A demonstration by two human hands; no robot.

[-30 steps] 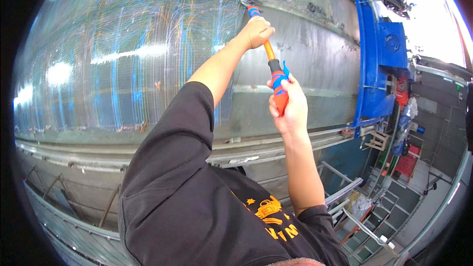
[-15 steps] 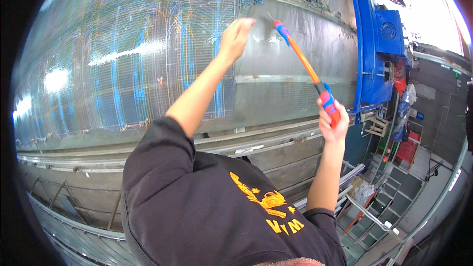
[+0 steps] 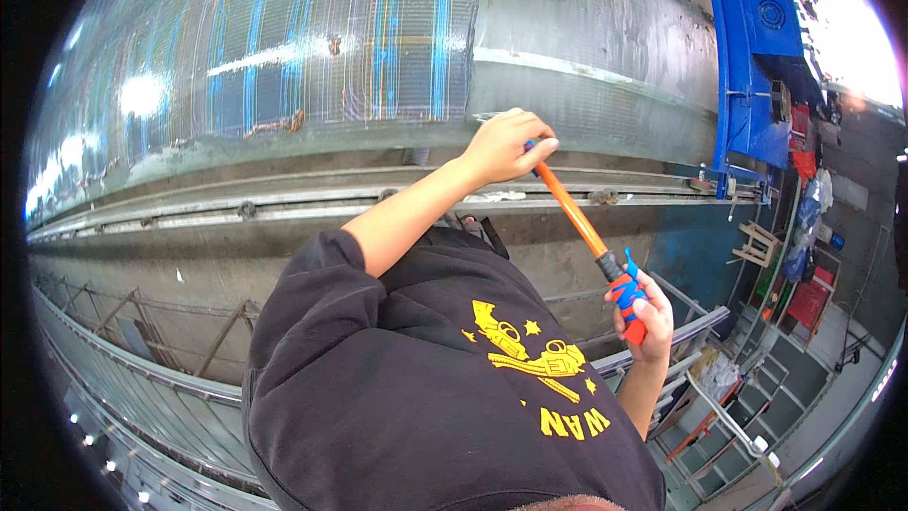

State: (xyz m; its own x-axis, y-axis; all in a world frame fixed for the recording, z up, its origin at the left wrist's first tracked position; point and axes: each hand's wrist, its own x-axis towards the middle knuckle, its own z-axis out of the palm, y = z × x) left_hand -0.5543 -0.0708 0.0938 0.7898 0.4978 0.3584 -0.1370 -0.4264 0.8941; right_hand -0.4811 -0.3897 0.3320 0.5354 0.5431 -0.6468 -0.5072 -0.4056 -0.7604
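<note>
A long tool with an orange shaft (image 3: 572,213) slants across in front of my body. Its near end has a grip wrapped in red and blue, and my right hand (image 3: 651,314) is closed round that grip. At the far end, my left hand (image 3: 511,147) is wrapped over the blue part of the shaft. Just past my left fingers a thin pale tip shows, largely hidden by the hand. Beneath and beyond that tip lies the near edge of a wide glossy surface, with a blue-striped sheet (image 3: 364,57) on the left and plain grey sheeting (image 3: 596,114) on the right.
A metal rail (image 3: 312,203) runs along the near side of the surface. Blue machinery (image 3: 742,85) borders it on the right. A small wooden stool (image 3: 757,244), a red crate (image 3: 809,303) and metal frames (image 3: 738,416) stand at the right. Behind me runs a ribbed metal structure (image 3: 142,350).
My left hand, apart from the tool before, now grips its far end. Both hands and the tool have drawn nearer my body, and the tip has left the middle of the grey sheeting.
</note>
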